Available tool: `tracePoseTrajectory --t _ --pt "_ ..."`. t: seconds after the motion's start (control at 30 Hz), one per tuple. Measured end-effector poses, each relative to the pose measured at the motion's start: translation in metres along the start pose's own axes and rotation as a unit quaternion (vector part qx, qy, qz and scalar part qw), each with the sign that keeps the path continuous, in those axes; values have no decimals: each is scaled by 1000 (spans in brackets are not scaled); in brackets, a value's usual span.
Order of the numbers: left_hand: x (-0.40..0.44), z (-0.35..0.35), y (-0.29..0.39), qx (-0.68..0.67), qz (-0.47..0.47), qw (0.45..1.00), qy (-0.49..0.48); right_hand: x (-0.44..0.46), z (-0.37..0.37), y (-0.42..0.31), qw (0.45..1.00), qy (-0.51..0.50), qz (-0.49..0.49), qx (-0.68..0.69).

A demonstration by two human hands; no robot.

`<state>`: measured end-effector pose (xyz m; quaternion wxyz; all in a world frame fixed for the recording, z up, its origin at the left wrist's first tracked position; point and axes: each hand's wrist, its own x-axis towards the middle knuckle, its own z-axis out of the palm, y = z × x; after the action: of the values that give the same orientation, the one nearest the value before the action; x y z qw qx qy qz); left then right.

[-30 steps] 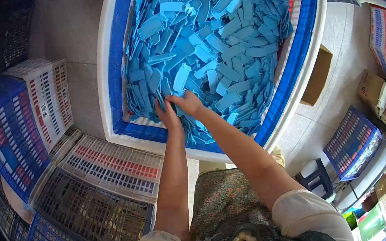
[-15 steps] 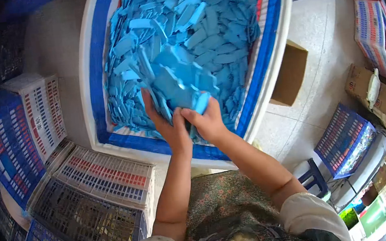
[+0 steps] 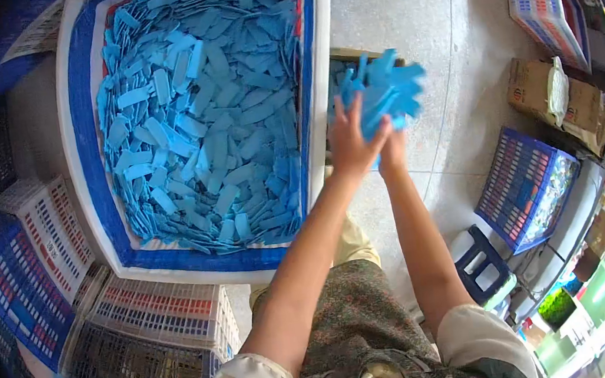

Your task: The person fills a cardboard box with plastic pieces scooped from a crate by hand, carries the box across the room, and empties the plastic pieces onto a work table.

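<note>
A bunch of flat blue pieces (image 3: 390, 89), slightly blurred, is held between my two hands, out past the right side of the big bin. My left hand (image 3: 354, 142) wraps the bunch from the left, and my right hand (image 3: 392, 150) grips it from below right, partly hidden behind the pieces. Under them is a cardboard box (image 3: 356, 53), mostly covered by my hands and the bunch. To the left stands the large white bin (image 3: 72, 140) with a blue lining, full of many loose, elongated blue pieces (image 3: 213, 124).
Slotted plastic crates (image 3: 155, 303) are stacked at the lower left. On the right are a blue crate (image 3: 523, 190), a dark blue stool (image 3: 484, 261), a cardboard carton (image 3: 538, 91) and a striped crate (image 3: 542, 1). Pale tiled floor (image 3: 428, 48) lies between.
Both hands have carried the bunch of blue pieces from above the bin to the right, over the cardboard box. The view has turned right, so the bin sits further left.
</note>
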<state>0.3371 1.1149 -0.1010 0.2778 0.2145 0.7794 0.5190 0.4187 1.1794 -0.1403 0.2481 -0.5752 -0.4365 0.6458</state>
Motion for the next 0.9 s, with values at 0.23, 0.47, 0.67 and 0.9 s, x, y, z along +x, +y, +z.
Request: tracePoseTrajectory --t 0.23,0.47,0.67,0.9 --pt "-93 -148 -38 131 -6 984 119 -52 41 -8 922 63 -281 -257" --pt "-174 -253 -233 341 -451 776 281 -103 178 47 824 -218 -185 -490" --pt "-157 -260 -208 257 -483 795 261 -94 170 146 761 -83 -147 -626" --pt "-182 -262 -216 98 -466 845 241 -111 154 120 788 -308 -95 -525"
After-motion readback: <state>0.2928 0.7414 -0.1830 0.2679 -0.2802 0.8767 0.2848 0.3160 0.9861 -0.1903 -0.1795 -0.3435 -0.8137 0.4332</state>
